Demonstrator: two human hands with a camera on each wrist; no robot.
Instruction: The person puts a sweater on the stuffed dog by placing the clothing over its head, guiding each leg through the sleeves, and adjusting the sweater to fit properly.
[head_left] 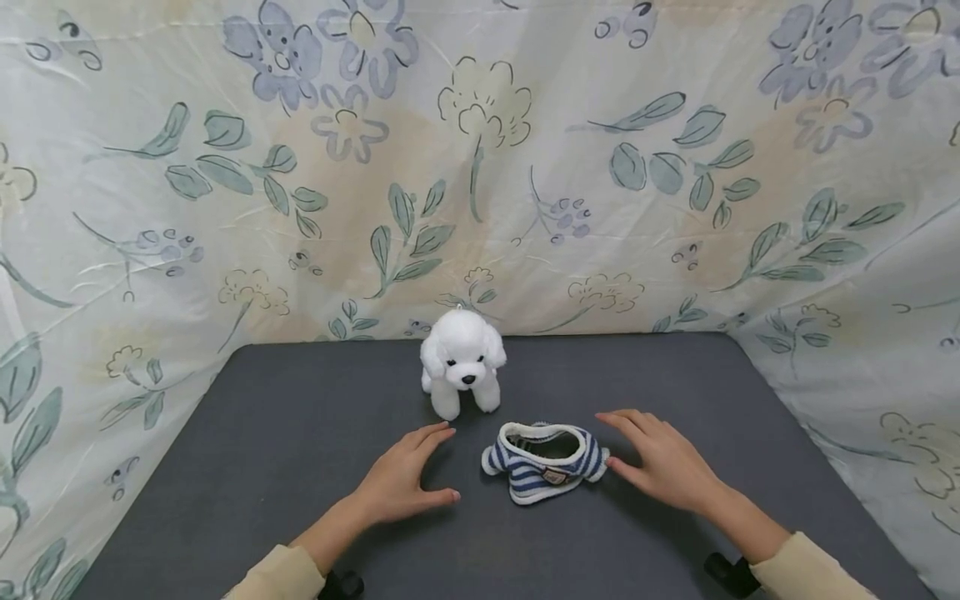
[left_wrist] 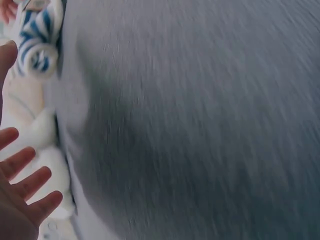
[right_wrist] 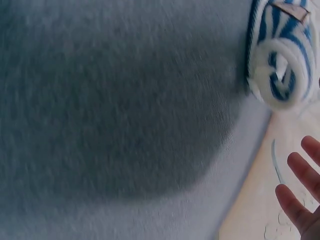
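A small blue-and-white striped doll sweater with a white neck band lies on the dark table, its neck opening facing up. Behind it and slightly left stands a white plush dog, facing forward. To the sweater's left my left hand hovers with fingers spread, holding nothing. My right hand is at the sweater's right sleeve, fingers extended; whether its thumb touches the cuff I cannot tell. In the right wrist view the sweater's open cuff shows near the fingers. The left wrist view shows the other cuff beyond the thumb.
The dark grey table has rounded far corners. Behind and beside it hangs a floral curtain. Black wrist straps show at both sleeves.
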